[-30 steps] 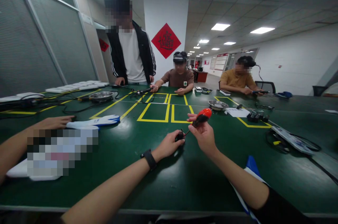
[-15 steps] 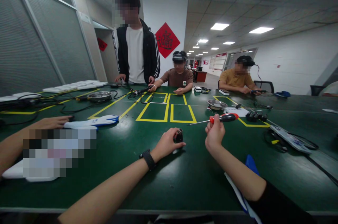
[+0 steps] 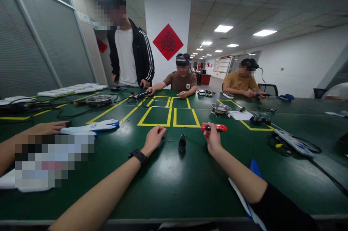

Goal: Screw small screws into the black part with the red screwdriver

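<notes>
A small black bottle-shaped part (image 3: 182,144) with a metal tip stands upright on the green table, between my hands and touched by neither. My right hand (image 3: 213,140) is closed around a red-and-black screwdriver (image 3: 220,128), its thin shaft pointing left above the table. To the left of the black part, my left hand (image 3: 152,139) is closed, fingers curled together; whatever they may hold is hidden. Just right of its fingertips lie tiny shiny bits (image 3: 170,139), too small to name.
Blue-and-white gloves (image 3: 99,126) lie at left beside another person's hand (image 3: 50,128). Steel bowls (image 3: 221,108) and black cables stand farther back. A power strip (image 3: 295,142) lies at right, near several black blocks (image 3: 260,119). Three people are across the table.
My left hand has let go of the black part and moved left. My right hand has drawn the screwdriver away to the right and turned it level. The standing person has shifted.
</notes>
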The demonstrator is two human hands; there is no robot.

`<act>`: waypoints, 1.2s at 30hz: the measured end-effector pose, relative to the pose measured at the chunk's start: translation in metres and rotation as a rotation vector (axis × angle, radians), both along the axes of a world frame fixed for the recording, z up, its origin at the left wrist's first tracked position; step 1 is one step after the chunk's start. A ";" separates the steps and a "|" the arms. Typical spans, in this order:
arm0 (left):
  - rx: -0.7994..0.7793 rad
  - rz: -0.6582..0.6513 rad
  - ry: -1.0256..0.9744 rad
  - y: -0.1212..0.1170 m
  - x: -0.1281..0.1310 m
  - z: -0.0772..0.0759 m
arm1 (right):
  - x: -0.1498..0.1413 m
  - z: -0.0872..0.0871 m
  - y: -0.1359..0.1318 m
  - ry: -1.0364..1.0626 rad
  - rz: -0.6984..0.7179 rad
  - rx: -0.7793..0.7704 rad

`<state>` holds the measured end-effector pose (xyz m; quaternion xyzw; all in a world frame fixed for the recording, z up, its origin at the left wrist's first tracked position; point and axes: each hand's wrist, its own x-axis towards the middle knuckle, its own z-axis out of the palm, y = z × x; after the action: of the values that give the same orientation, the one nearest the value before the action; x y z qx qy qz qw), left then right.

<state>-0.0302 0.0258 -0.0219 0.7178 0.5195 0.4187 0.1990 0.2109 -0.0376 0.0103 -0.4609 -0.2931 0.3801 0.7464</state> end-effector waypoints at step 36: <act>0.005 -0.088 0.282 -0.008 0.010 -0.005 | -0.011 -0.010 0.001 0.018 0.224 -0.062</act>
<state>-0.0200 0.0173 -0.0266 0.7920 0.5094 0.3058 0.1405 0.1996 -0.0369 0.0004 -0.4446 -0.3243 0.4742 0.6873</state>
